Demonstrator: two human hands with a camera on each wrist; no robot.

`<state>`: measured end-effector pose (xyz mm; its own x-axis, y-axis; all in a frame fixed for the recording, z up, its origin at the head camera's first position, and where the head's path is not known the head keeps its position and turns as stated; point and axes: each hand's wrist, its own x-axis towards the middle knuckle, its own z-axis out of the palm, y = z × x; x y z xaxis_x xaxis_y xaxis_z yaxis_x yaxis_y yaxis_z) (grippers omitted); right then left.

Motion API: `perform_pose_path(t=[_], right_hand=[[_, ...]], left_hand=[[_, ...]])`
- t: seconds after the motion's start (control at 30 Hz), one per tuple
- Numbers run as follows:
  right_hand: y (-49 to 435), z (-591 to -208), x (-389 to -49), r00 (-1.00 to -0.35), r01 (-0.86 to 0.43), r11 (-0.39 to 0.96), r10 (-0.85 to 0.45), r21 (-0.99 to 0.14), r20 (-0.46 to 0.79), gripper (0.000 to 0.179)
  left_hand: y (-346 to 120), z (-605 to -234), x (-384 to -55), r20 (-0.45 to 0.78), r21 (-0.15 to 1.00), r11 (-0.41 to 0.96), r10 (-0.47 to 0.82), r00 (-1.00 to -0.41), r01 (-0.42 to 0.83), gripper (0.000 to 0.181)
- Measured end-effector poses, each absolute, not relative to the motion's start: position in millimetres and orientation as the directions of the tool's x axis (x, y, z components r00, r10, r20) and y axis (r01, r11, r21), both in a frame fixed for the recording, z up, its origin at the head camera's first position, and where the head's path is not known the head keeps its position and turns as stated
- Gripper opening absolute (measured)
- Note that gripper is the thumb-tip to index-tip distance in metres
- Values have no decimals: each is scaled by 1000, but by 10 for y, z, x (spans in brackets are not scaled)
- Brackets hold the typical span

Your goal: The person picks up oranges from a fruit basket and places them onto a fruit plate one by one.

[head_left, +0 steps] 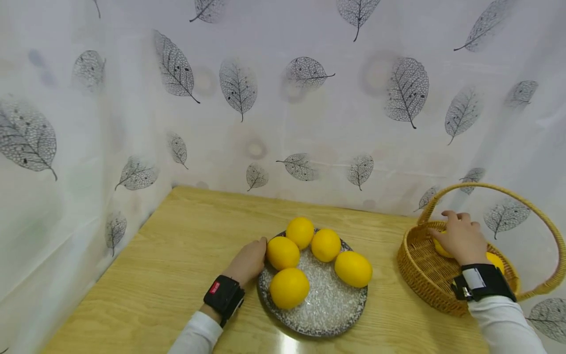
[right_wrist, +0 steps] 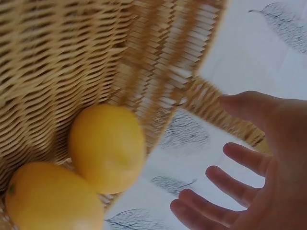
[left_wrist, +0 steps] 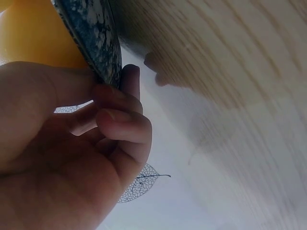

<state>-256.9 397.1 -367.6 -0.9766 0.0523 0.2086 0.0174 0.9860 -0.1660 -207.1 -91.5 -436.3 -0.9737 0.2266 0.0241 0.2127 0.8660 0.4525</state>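
A round grey speckled plate [head_left: 329,307] with a dark rim lies on the table, bearing several smooth yellow citrus-like fruits [head_left: 289,288] along its far and left sides. My left hand [head_left: 248,259] pinches the plate's left rim between thumb and fingers; in the left wrist view the rim [left_wrist: 103,45] runs into that grip. Over the wicker basket [head_left: 420,278] at the right is my right hand [head_left: 464,239], its fingers spread and holding nothing in the right wrist view. Two yellow fruits [right_wrist: 106,148] lie inside the basket, partly hidden by that hand and wrist in the head view.
The basket's tall arched handle [head_left: 548,231] rises above the right forearm. A light wooden table [head_left: 194,231] carries everything. Behind it and along its left side hangs a white curtain [head_left: 283,123] printed with leaves.
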Motion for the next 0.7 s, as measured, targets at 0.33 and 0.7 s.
perform_pose_path(t=[0.33,0.7], right_hand=[[4259,-3817,-2682,-996,82,982,84,-169,6,77],[4334,-3895,-2708,-991,126,971,113,-204,-72,83]], left_hand=[[-916,-4363,-2050,38,450,864,235,-971,227,33],[-918,-4343,-2053,23,466,859,231,-973,215,31]])
